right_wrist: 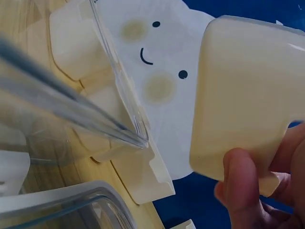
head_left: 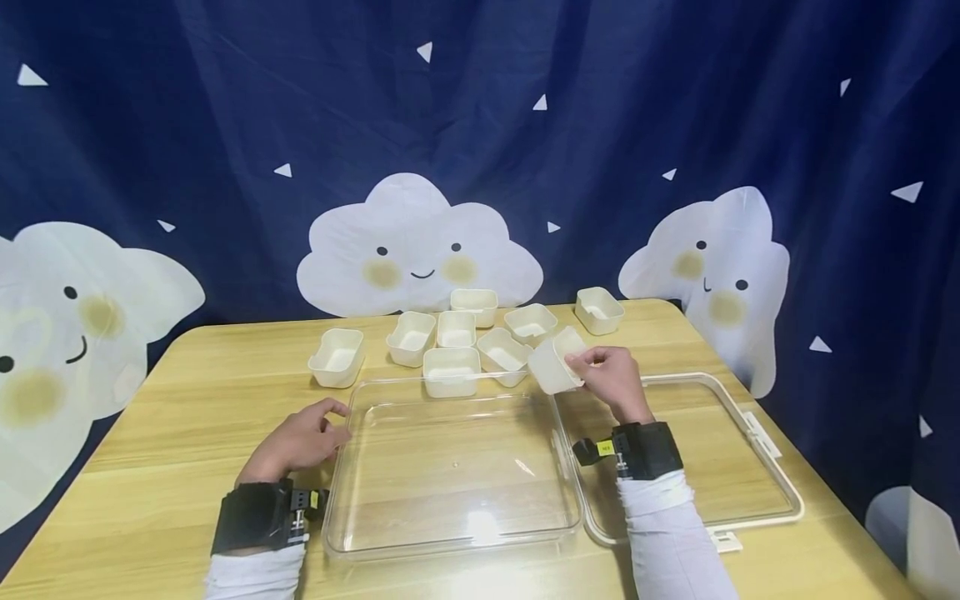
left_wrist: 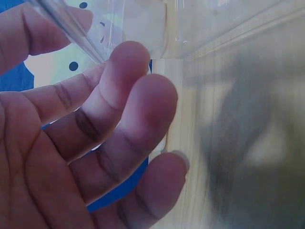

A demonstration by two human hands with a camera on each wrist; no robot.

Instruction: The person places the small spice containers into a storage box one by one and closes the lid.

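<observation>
My right hand (head_left: 613,379) pinches a small cream plastic bin (head_left: 553,367) by its wall, thumb on one face, as the right wrist view also shows. The bin is tilted and held up near the back right corner of a large clear plastic box (head_left: 450,550). At that box's left side is my left hand (head_left: 300,440), its fingers loosely bent beside the clear wall. In the left wrist view the left fingers (left_wrist: 150,107) hold nothing; whether they touch the wall I cannot tell. Only bare bottom shows inside the clear box.
Several more cream bins stand behind the clear box, among them one at left (head_left: 337,358) and one at far right (head_left: 599,311). A clear lid with a white rim (head_left: 678,378) and clips lies right of the box, under my right forearm. A dark blue curtain (head_left: 480,108) hangs behind the table (head_left: 150,433).
</observation>
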